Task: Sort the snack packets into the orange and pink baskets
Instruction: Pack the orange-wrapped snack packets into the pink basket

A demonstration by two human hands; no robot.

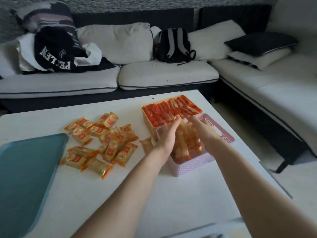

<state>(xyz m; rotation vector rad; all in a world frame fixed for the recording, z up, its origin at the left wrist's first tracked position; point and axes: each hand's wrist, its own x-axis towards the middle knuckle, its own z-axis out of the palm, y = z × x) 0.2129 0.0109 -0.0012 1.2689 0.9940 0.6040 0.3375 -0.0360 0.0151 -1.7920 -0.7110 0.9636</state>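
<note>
The orange basket (146, 115) sits at the table's far side, packed with upright red packets (169, 109). In front of it stands the pink basket (190, 166), holding a row of yellow-orange packets (183, 145). Both my hands reach into the pink basket. My left hand (167, 134) presses flat against the left side of the row, and my right hand (204, 129) presses against its right side, fingers extended. A loose pile of several yellow-orange packets (103, 141) lies on the white table to the left. One packet (147, 143) leans by the pink basket's left wall.
A teal tray (25, 169) rests on the white table (154, 194) at the near left. Behind the table runs a white and black corner sofa (164, 76) with cushions, a backpack (173, 45) and dark clothing (54, 50).
</note>
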